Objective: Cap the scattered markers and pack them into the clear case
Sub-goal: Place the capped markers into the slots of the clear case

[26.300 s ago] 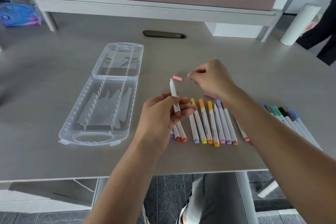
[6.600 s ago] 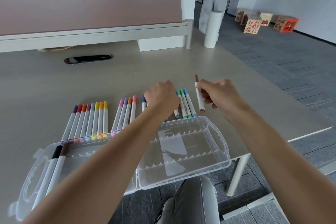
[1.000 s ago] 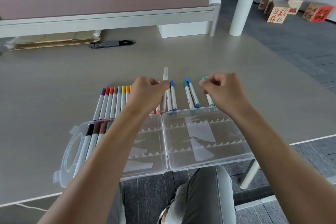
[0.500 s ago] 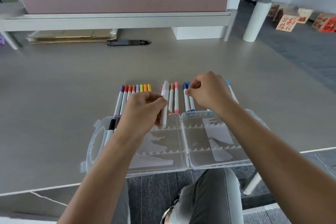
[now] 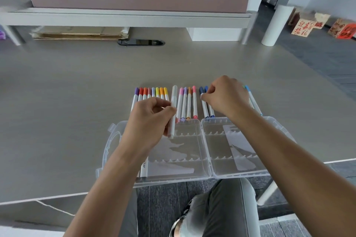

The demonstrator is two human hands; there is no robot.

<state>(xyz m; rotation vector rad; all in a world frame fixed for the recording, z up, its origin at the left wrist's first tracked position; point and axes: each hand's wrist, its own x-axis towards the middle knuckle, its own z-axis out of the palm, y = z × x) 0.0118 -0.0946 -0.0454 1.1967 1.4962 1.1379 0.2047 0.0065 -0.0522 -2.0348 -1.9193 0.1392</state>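
My left hand point(image 5: 149, 121) grips a white marker with a pale cap point(image 5: 172, 109), held upright over the back rim of the clear case point(image 5: 207, 174). The case lies open at the table's near edge, with a packed marker point(image 5: 144, 167) showing beside my left forearm. My right hand point(image 5: 225, 96) pinches the top of a dark blue marker point(image 5: 205, 108) lying on the table. Behind the case lie rows of capped markers: a purple-to-orange group point(image 5: 152, 92), a pink-to-red group point(image 5: 187, 104) and a light blue one point(image 5: 254, 102) behind my right wrist.
A grey table point(image 5: 77, 102) carries a black cable slot point(image 5: 141, 42) and flattened cardboard point(image 5: 77, 32) at the back under a white shelf. A white roll point(image 5: 273, 25) stands on the floor to the right, near red-and-cream boxes point(image 5: 304, 27). My knees show below the table edge.
The view has shifted slightly. My left hand still holds the white marker, now lower over the case rim. My right hand stays pinched at the blue markers.
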